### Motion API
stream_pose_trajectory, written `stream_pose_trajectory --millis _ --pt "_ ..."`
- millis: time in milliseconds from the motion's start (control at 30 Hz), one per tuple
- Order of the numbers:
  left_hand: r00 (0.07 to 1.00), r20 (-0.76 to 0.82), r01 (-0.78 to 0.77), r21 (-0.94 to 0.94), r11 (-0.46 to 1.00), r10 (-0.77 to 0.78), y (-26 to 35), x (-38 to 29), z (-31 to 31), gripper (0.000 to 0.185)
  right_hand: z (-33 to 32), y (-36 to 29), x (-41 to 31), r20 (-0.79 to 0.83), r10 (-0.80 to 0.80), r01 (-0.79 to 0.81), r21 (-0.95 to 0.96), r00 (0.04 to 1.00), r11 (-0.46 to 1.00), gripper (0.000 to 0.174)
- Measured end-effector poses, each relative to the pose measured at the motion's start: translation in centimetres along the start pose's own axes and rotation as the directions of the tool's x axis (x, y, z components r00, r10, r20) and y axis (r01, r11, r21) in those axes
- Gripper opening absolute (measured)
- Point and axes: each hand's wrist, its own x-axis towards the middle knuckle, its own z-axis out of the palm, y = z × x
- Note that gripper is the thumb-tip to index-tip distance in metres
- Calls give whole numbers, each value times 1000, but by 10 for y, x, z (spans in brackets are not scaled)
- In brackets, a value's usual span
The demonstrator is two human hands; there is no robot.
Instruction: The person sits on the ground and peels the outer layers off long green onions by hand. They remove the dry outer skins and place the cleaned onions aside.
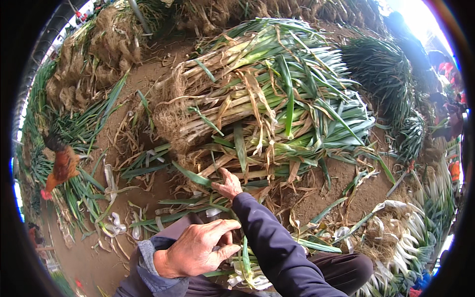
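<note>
A big heap of long green onions with matted roots, pale stalks and dry outer leaves lies before me, roots to the left. My right hand reaches to the heap's near edge. Its thumb and forefinger are spread beside a green leaf and dry stalks; whether its hidden fingers grip anything, I cannot tell. Nearer to me, my left hand hovers over my lap, fingers curled and thumb apart, with nothing visible between them. Below it, a few pale stalks with a green leaf lie between my legs.
Cleaned white-stalked green onions are piled at the lower right. Unstripped bundles stand at the upper left, and more green leaves lie at the right. A brown chicken is at the left. Torn leaves litter the soil.
</note>
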Motion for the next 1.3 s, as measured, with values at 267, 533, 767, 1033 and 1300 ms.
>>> stream_pose_trajectory --millis 267,533,767,1033,1300 --pt "1000 -12 22 45 999 -21 0 2 -5 35 -44 9 -6 38 31 -35 106 999 994 41" --pt "997 -48 -51 88 995 55 -3 9 -8 38 -80 -20 -52 -3 -45 44 -106 999 993 41" --pt "995 -55 -80 49 996 83 1 11 -9 36 -125 0 -165 104 13 -2 -107 994 994 44" --pt "992 -20 -124 106 987 126 18 13 8 35 -136 85 -246 78 261 -185 -516 962 836 37" --pt "995 31 -96 144 985 93 21 11 29 35 -115 90 -233 83 153 -120 -314 985 942 28"
